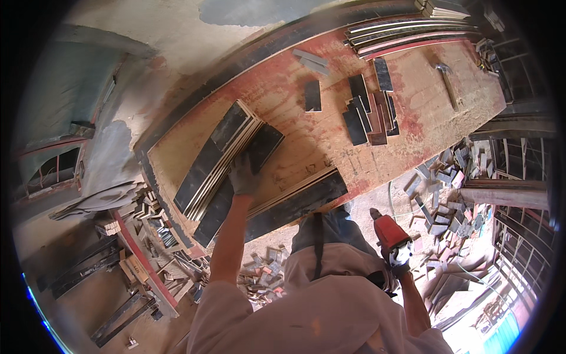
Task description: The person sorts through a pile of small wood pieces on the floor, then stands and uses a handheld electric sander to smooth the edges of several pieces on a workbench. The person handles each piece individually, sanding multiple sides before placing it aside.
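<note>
My left hand (243, 177), in a grey glove, reaches across the workbench and rests on a long black board at the edge of a stack of black-faced boards (221, 154). Its fingers look stretched out rather than wrapped round a board. Between the hand and the bench's near edge lies another long black board (300, 203) with pale edges. My right hand (400, 257), also gloved, hangs off the bench beside my body. It grips a red power tool (389, 231) whose dark nose points away from me; part of the grip is hidden.
Short dark pieces (356, 121) and a hammer (449, 85) lie on the stained wooden bench (306, 141). Long strips (410, 35) are stacked at its far side. Wood offcuts (448, 206) litter the floor to the right, with a thin hose (480, 282) among them.
</note>
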The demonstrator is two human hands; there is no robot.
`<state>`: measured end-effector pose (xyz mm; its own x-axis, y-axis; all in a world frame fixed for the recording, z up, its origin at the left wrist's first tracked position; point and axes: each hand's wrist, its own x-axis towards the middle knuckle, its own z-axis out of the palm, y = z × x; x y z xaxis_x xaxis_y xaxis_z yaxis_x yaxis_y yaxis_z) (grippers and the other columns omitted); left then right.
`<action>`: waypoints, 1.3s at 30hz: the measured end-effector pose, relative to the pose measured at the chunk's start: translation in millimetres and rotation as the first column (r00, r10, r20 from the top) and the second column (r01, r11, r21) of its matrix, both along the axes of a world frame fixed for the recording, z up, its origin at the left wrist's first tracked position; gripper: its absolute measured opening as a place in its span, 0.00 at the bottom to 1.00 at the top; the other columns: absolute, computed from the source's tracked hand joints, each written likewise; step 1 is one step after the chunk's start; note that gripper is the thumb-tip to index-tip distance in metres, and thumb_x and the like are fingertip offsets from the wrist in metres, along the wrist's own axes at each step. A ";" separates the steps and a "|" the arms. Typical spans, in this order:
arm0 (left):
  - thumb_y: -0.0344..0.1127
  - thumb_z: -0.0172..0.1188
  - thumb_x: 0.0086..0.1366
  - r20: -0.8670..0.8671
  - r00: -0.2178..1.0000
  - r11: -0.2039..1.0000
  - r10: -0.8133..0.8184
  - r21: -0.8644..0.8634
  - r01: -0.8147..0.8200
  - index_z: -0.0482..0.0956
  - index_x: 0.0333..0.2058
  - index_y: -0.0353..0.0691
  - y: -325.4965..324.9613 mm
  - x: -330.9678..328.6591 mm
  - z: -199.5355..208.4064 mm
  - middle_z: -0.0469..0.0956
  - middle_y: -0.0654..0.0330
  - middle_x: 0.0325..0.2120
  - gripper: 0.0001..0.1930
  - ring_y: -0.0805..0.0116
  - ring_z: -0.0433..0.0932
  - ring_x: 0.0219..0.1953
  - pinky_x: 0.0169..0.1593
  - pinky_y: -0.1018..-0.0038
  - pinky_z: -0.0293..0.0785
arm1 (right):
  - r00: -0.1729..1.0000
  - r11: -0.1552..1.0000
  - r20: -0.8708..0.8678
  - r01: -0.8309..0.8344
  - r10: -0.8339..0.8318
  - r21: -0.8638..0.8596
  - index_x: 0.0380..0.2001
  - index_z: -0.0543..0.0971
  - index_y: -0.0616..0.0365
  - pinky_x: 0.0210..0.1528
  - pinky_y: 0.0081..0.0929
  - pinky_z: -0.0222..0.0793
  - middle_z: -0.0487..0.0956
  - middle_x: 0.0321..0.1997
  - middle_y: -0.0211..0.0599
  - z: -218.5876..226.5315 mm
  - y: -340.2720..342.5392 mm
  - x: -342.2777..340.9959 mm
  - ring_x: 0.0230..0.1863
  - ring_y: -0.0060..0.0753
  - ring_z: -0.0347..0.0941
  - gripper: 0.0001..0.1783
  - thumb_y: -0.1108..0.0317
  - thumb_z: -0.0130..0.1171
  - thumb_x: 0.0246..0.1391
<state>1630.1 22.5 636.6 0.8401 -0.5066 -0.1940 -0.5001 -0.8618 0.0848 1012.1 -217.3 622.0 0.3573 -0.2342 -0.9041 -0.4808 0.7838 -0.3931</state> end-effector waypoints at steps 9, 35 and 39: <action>0.49 0.70 0.53 0.092 0.995 0.996 0.050 0.068 -0.056 0.63 0.67 0.40 -7.6 2.8 -18.9 0.64 0.44 0.65 0.45 0.42 0.63 0.67 0.62 0.48 0.69 | 0.722 0.613 -0.343 -0.691 0.600 -0.383 0.51 0.78 0.50 0.47 0.40 0.78 0.82 0.49 0.41 28.8 0.7 24.6 0.44 0.43 0.80 0.27 0.45 0.62 0.55; 0.38 0.74 0.48 0.022 0.904 0.672 -0.427 -0.661 0.333 0.78 0.52 0.36 -214.4 -72.5 27.8 0.75 0.47 0.43 0.31 0.47 0.74 0.46 0.50 0.54 0.74 | 0.495 0.235 -0.583 -0.854 0.644 -0.465 0.47 0.81 0.49 0.54 0.36 0.74 0.83 0.48 0.41 81.8 48.7 9.0 0.51 0.39 0.79 0.23 0.47 0.64 0.55; 0.46 0.75 0.45 -0.163 0.888 0.846 -0.431 -0.416 0.334 0.75 0.56 0.34 -131.1 -148.6 74.1 0.73 0.41 0.50 0.39 0.40 0.71 0.52 0.59 0.46 0.66 | 0.416 0.059 -0.604 -0.852 0.680 -0.521 0.46 0.82 0.49 0.55 0.35 0.73 0.83 0.47 0.41 76.6 14.8 34.4 0.52 0.38 0.79 0.22 0.47 0.64 0.55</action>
